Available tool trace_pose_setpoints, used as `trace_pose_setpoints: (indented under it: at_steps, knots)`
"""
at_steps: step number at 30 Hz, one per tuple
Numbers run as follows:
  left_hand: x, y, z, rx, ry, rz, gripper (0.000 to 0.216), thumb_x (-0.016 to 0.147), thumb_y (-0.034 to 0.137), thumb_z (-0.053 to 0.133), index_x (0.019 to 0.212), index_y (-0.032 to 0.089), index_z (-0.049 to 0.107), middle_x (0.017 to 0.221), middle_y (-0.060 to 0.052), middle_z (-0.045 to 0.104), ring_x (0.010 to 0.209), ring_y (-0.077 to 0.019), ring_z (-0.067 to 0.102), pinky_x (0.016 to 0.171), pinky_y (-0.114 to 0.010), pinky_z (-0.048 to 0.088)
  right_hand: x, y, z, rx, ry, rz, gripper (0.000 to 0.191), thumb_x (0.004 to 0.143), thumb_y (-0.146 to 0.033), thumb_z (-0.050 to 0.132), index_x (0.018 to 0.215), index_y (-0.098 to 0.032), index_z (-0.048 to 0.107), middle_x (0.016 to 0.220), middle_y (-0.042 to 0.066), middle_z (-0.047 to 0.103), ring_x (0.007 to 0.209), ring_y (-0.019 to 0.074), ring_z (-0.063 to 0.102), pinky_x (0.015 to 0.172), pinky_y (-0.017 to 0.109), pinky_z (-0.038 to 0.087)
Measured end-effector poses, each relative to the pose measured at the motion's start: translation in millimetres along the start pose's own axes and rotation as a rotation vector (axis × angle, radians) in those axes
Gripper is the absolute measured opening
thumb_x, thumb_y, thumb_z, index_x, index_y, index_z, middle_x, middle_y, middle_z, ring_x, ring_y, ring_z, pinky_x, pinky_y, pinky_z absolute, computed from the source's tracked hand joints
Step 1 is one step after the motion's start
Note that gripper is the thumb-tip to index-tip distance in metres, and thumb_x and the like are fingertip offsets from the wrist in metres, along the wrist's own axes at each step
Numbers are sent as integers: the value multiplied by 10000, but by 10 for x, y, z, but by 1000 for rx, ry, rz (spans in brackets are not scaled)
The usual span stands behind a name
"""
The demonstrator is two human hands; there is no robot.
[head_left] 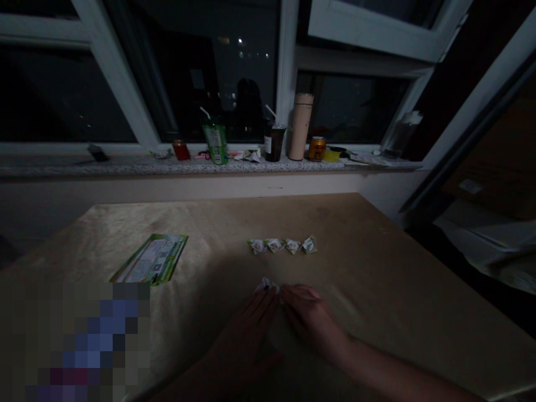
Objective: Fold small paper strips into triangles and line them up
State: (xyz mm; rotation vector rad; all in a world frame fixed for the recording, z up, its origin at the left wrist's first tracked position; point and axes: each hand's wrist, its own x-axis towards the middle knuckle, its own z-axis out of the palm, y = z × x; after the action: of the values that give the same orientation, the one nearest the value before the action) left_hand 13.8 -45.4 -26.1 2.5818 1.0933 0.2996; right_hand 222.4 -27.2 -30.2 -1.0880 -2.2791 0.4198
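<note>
Both my hands rest on the tan table (377, 268) near its front middle. My left hand (251, 321) and my right hand (307, 312) meet fingertip to fingertip on a small folded paper piece (266, 285), which they press and pinch between them. Its shape is mostly hidden by my fingers. Just beyond it lies a row of several small folded paper pieces (282, 245), printed green and white, side by side.
A green printed leaflet (151, 258) lies flat at the left. On the windowsill (84, 164) behind stand a green drink carton (215, 142), a dark cup with a straw (274, 140), a tall beige flask (301, 125), two cans and litter. A blurred patch covers the lower left.
</note>
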Motion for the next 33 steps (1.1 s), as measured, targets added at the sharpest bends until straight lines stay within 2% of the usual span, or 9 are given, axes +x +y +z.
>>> trace_pose_setpoints:
  at_steps: [6, 10, 13, 17, 22, 25, 28, 33]
  knots:
    - [-5, -9, 17, -40, 14, 0, 902, 779, 358, 623, 1490, 179, 97, 1545, -105, 130, 1391, -331, 154, 1109, -511, 246, 12, 90, -8, -103, -50, -178, 343, 884, -90, 446, 1211, -137, 539, 1159, 139, 633, 1107, 214, 578, 1003, 368, 446]
    - [-7, 1, 11, -25, -5, -20, 925, 761, 353, 649, 1490, 182, 104, 1547, -98, 118, 1396, -323, 135, 1116, -505, 232, 44, 169, -86, 16, -58, -155, 327, 893, -108, 440, 1194, -177, 545, 1147, 98, 644, 1103, 192, 589, 1049, 379, 413]
    - [-6, 2, 10, -19, -9, -26, 920, 753, 343, 656, 1488, 202, 121, 1548, -85, 118, 1396, -324, 137, 1111, -511, 237, 70, 192, -169, 128, -119, -126, 353, 906, -119, 441, 1240, -213, 505, 1189, 56, 631, 1084, 159, 603, 1100, 384, 351]
    - [-1, 6, -4, -32, -22, -34, 900, 768, 353, 645, 1488, 188, 129, 1545, -95, 126, 1394, -328, 143, 1115, -506, 231, 78, 159, -230, 98, -156, -92, 348, 903, -151, 470, 1244, -211, 509, 1279, 67, 575, 1203, 172, 521, 1098, 377, 352]
    - [3, 17, -30, -26, -43, -45, 863, 790, 367, 627, 1483, 169, 152, 1545, -104, 120, 1397, -319, 133, 1116, -495, 235, 57, 163, -272, 50, -198, -121, 303, 918, -145, 439, 1206, -201, 516, 1219, 70, 615, 1159, 158, 559, 1164, 455, 180]
    - [5, 13, -30, -29, -46, -48, 882, 785, 384, 637, 1484, 170, 145, 1545, -108, 112, 1397, -320, 129, 1116, -499, 231, 26, 192, -306, 1, -207, -153, 300, 920, -175, 451, 1217, -186, 492, 1234, 91, 604, 1223, 180, 507, 1167, 503, 85]
    - [6, 12, -28, -40, -46, -61, 897, 770, 393, 657, 1482, 180, 155, 1545, -108, 117, 1395, -321, 136, 1119, -497, 225, 13, 171, -343, -39, -227, -179, 307, 916, -208, 476, 1222, -183, 478, 1245, 90, 599, 1273, 193, 453, 1163, 518, 56]
    - [2, 23, -38, -36, -52, -52, 908, 771, 398, 652, 1485, 167, 140, 1547, -112, 105, 1397, -319, 128, 1124, -488, 219, 31, 82, -383, -97, -217, -219, 260, 907, -209, 479, 1163, -186, 520, 1252, 81, 589, 1250, 186, 473, 1170, 488, 9]
